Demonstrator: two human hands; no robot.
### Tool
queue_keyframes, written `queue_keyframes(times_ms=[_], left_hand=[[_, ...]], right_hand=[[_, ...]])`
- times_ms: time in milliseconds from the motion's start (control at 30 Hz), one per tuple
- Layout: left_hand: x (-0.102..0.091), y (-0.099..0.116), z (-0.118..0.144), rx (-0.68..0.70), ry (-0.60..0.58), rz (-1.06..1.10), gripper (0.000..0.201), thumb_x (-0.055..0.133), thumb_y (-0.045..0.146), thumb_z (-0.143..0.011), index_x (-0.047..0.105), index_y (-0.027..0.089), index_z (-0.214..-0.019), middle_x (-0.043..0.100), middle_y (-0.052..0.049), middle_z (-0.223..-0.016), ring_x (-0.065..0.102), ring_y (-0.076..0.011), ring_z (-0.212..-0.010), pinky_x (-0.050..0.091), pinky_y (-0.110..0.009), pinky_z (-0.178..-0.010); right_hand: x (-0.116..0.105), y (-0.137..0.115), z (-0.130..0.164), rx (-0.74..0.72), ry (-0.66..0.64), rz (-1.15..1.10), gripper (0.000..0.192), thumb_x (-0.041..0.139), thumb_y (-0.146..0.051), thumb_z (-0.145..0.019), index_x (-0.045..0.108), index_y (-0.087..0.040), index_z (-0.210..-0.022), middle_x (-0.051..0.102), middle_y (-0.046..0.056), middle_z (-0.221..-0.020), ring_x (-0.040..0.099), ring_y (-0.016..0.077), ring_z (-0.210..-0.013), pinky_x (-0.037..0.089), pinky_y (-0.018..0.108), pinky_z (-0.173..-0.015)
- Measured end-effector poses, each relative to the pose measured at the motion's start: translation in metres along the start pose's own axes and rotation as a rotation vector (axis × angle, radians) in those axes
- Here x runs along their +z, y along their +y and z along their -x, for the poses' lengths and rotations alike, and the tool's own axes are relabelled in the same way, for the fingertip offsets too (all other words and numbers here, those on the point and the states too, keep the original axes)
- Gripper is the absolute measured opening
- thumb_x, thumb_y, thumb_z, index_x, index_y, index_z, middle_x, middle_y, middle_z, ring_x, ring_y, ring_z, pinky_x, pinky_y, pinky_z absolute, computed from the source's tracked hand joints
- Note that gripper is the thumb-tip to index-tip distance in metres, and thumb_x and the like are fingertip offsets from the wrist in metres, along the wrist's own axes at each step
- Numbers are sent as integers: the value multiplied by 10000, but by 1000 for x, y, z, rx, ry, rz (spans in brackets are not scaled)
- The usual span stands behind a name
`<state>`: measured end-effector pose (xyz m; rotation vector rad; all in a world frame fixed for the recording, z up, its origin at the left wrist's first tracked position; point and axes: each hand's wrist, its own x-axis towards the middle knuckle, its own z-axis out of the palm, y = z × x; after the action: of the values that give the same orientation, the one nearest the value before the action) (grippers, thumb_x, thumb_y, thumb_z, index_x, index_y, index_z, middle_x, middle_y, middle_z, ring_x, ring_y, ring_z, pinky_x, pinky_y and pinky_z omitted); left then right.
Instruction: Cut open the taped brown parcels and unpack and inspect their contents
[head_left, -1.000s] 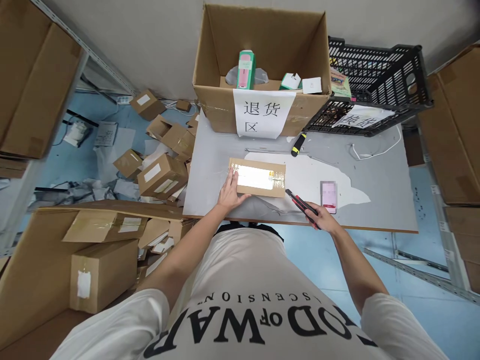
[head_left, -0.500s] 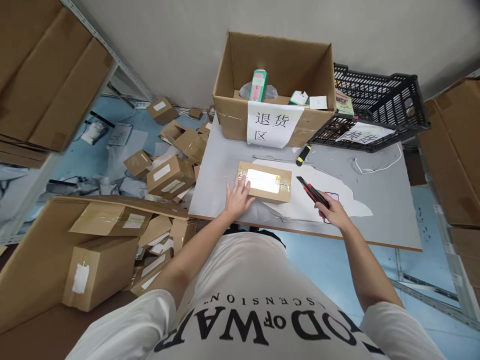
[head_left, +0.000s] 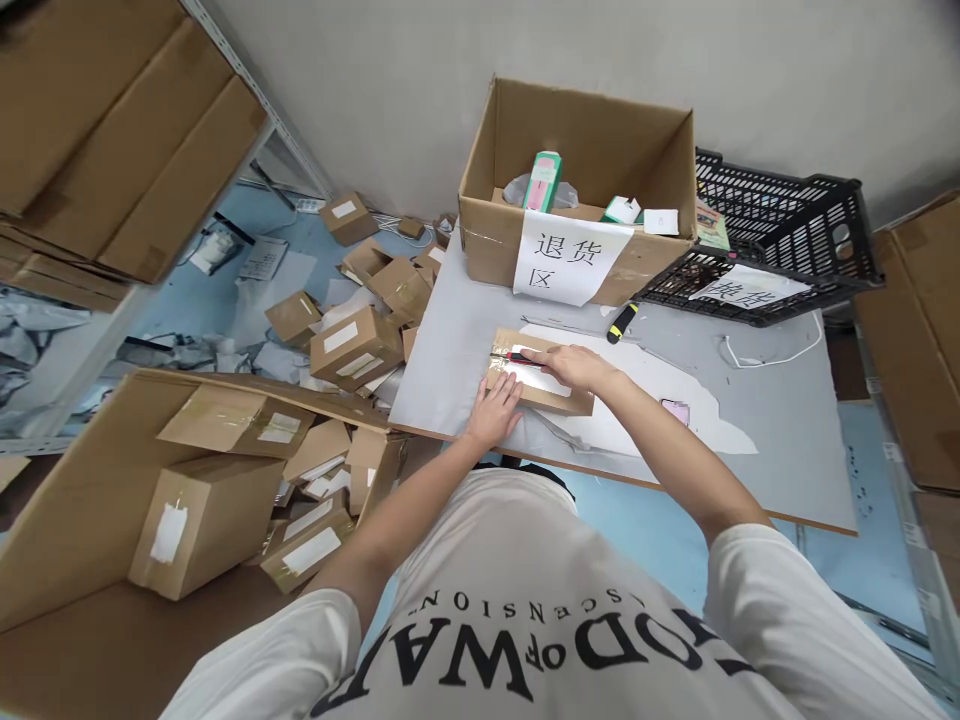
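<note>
- The right hand (head_left: 574,366) is closed around a red-and-black utility knife (head_left: 519,357), reaching across the small taped parcel (head_left: 541,388), with the knife's tip near the parcel's far left corner, on or just above the taped top.
- The left hand (head_left: 495,412) lies flat and open, fingers spread, pressing on the parcel's near left edge; it grips nothing.
- The parcel sits on the grey worktop (head_left: 772,430) near its front edge, partly on a white patch of the surface, and looks sealed under glossy clear tape.
- Judged from this pose, the step in hand is slitting the tape: the knife is set at one end of the seam and the cut appears barely begun, if at all. The next move calls for a shallow, steady draw along the tape while the flat hand keeps the parcel from sliding, with its fingers kept off the knife's line.
- A phone (head_left: 676,410) lies on the worktop to the right of the parcel, partly hidden by the right forearm; a yellow-and-black marker-like tool (head_left: 622,322) lies beyond it.
- At the back of the worktop stands a large open carton (head_left: 577,170) with a paper sign taped to its front; inside are a green-and-pink box standing upright, a crumpled clear bag and a few small white items.
- Beside it, to the right, a black plastic crate (head_left: 780,230) also carries a paper label; a colourful flat pack leans at its left end, the rest is hard to make out.
- On the floor to the left, many small brown parcels (head_left: 356,345) lie scattered, and larger cartons (head_left: 202,520) are stacked nearer.
</note>
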<state>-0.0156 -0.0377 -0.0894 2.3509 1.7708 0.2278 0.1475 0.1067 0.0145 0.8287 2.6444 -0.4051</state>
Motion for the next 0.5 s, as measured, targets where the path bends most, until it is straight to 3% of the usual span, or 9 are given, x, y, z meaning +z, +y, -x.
queue_keyframes(times_ms=[300,500], left_hand=[[2,-2,-1,-6,-7,2,505,336,297,-933,340,173,-1422,320,-120,-1490,212,-235,-1409,147,-520,-1124],[7,-2,-7,-59,4,2,487,264,187,-939,360,198,-1417,367,-88,-1466,283,-214,-1385,174,-496,-1126]], right_hand=[[4,10,12,47,-93,22,603,465,-214,-889,281,-349,-1447,684,77,-959,637,202,-786,364,251,-631],[10,36,52,123,-113,87,500,418,-217,-900,419,-347,-1383,677,101,-968,634,217,-782,361,270,-613]])
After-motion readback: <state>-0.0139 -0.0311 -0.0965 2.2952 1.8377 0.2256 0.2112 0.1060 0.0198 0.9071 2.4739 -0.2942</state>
